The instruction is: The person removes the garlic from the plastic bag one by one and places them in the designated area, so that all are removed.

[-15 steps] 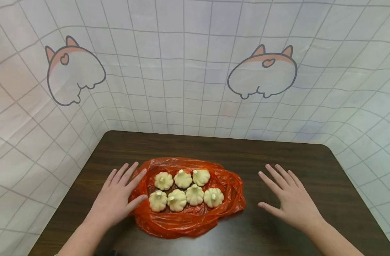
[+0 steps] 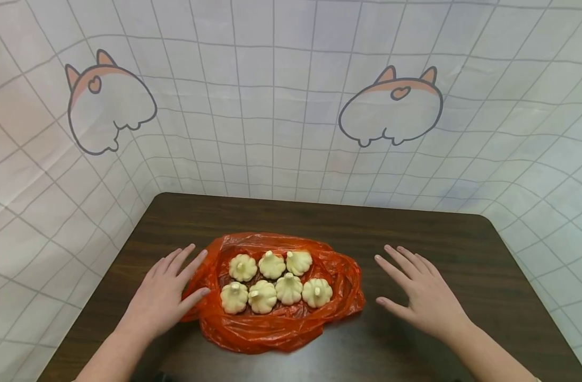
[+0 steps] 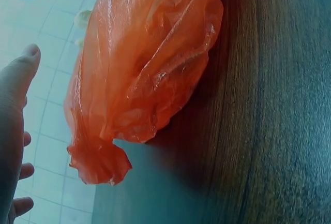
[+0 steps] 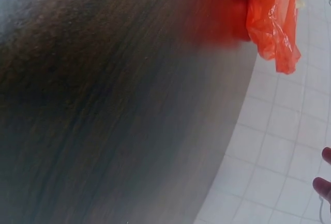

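Several pale garlic bulbs (image 2: pixel 262 297) sit in two rows inside an opened red plastic bag (image 2: pixel 252 339) on the table. My left hand (image 2: pixel 162 297) is held with spread fingers over the bag's left edge; in the left wrist view its thumb (image 3: pixel 20 76) appears apart from the bag (image 3: pixel 139 74). To the right of the bag, my right hand (image 2: pixel 424 297) hovers with fingers spread, holding nothing. Only two fingertips (image 4: pixel 322 187) of it show in the right wrist view, away from the bag (image 4: pixel 271 22).
The dark wood-grain table (image 2: pixel 415 228) has rounded far corners. A white cloth with a grey grid (image 2: pixel 252 106) and cartoon animal drawings (image 2: pixel 391 111) hangs behind the table and along both sides.
Both hands have shifted slightly to the left in the head view, with fingers still spread. The bag and garlic bulbs keep their arrangement.
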Available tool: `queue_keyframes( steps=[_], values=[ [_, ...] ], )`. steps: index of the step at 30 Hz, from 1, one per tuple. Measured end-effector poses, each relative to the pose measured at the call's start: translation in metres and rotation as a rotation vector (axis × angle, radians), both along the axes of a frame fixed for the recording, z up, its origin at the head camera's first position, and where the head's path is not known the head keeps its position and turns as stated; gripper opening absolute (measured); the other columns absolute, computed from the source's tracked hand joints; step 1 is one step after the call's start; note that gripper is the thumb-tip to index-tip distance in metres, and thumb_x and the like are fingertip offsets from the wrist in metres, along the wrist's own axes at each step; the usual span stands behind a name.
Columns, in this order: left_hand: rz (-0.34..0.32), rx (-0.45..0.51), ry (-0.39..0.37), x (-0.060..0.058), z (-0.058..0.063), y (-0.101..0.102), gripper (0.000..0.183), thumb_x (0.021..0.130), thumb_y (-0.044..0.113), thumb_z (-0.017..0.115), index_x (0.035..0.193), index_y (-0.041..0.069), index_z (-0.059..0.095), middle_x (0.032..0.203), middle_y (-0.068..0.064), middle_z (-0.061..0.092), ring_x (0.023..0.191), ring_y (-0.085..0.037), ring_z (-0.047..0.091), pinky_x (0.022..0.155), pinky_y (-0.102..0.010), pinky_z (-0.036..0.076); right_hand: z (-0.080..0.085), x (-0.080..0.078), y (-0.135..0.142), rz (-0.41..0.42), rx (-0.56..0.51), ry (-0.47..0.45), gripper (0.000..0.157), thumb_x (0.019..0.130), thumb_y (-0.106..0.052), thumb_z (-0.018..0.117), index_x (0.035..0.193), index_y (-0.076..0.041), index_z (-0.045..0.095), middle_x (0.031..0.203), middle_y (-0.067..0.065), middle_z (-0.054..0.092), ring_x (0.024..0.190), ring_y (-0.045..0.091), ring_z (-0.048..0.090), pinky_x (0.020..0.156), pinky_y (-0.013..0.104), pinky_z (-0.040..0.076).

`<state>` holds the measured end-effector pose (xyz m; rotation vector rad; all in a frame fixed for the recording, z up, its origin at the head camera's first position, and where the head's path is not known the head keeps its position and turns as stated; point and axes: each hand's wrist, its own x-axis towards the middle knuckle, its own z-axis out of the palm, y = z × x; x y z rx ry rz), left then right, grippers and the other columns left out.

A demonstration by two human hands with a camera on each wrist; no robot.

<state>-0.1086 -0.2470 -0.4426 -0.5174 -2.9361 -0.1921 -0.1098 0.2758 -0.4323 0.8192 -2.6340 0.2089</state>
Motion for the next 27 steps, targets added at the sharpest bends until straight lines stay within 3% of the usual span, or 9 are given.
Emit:
queue_keyframes(
  steps=[5,13,27],
  values=[
    [0.010,0.000,-0.009,0.000,-0.001,-0.003,0.077,0.094,0.063,0.053,0.158,0.026,0.029,0.160,-0.011,0.027,0.141,-0.041,0.027,0.109,-0.064,0.025,0.000,-0.003,-0.005,0.006,0.008,-0.001,0.082,0.084,-0.058,0.068,0.154,-0.027,0.039,0.157,0.005,0.036,0.141,0.033,0.034,0.121,0.034,0.004],
    [0.020,0.000,-0.015,-0.001,-0.004,-0.006,0.077,0.094,0.063,0.053,0.158,0.026,0.029,0.159,-0.013,0.028,0.141,-0.042,0.028,0.109,-0.064,0.026,-0.002,-0.004,-0.011,0.006,0.015,-0.036,0.078,0.085,-0.057,0.069,0.152,-0.028,0.042,0.156,0.004,0.038,0.139,0.034,0.037,0.109,0.055,0.028],
    [0.035,0.036,-0.066,-0.004,-0.009,-0.008,0.078,0.095,0.064,0.051,0.158,0.025,0.028,0.157,-0.014,0.030,0.140,-0.043,0.029,0.107,-0.066,0.028,-0.005,-0.008,-0.033,0.076,0.037,-0.087,0.068,0.089,-0.052,0.068,0.148,-0.024,0.049,0.152,0.006,0.044,0.134,0.033,0.043,0.105,0.056,0.036]
  ],
)
